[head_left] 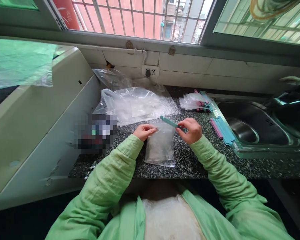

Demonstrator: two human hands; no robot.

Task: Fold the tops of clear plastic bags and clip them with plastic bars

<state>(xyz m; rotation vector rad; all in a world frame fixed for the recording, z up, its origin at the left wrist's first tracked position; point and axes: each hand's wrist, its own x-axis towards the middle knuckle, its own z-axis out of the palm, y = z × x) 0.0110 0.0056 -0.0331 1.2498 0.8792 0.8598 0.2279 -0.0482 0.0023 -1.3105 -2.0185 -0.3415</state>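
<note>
The counter is of dark speckled stone. From its front middle, clear bags lie at 11 o'clock, small bags at 1, and teal and pink strips at 2.

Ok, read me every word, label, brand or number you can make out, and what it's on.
No text can be read for certain.
Red object at the window, upper left: pale marks, perhaps lettering, too blurred to read.
Pixelated patch on the left: nothing legible.
Clear bag in the left hand, teal strip in the right hand: none visible.
</note>
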